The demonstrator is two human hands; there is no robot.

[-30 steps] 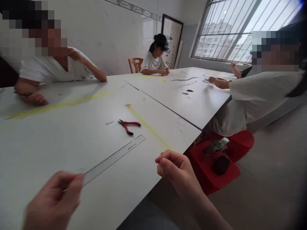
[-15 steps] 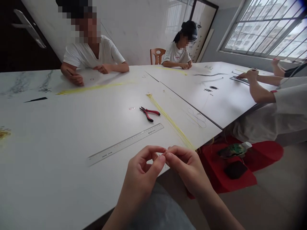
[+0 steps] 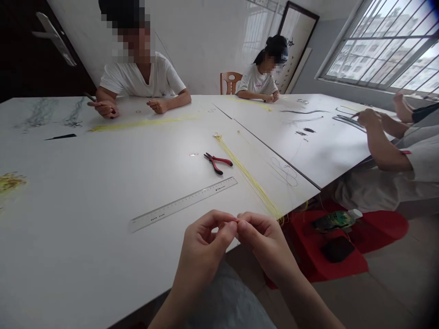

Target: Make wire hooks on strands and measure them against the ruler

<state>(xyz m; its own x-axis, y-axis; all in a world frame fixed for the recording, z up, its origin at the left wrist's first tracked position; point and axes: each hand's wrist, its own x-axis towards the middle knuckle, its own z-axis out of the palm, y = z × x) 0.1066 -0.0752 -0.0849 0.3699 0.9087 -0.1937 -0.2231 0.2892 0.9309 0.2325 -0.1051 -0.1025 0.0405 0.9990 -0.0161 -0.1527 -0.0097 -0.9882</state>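
My left hand (image 3: 206, 244) and my right hand (image 3: 264, 242) meet fingertip to fingertip just over the table's near edge. Both are closed in a pinch, thumb against index finger, on something too small and too covered to make out. Beyond them, a bundle of yellow cords (image 3: 248, 176) runs diagonally across the white table (image 3: 85, 228) and hangs over the edge beside my right hand. A clear ruler (image 3: 185, 203) lies to the left of the cords. Red-handled pliers (image 3: 218, 163) rest behind the ruler, with a small reddish piece (image 3: 194, 154) to their left.
Across the table sit two people in white shirts, and another works at the right. More yellow cord (image 3: 137, 123), a black pointed strip (image 3: 61, 136) and a yellow pile (image 3: 10, 183) lie on the tabletop. A red stool (image 3: 308, 260) at the right holds a bottle (image 3: 334, 220).
The view has shifted slightly left. My fingertips have drawn closer together, still pinched. The person at the far left has raised the hand holding a dark thin tool.
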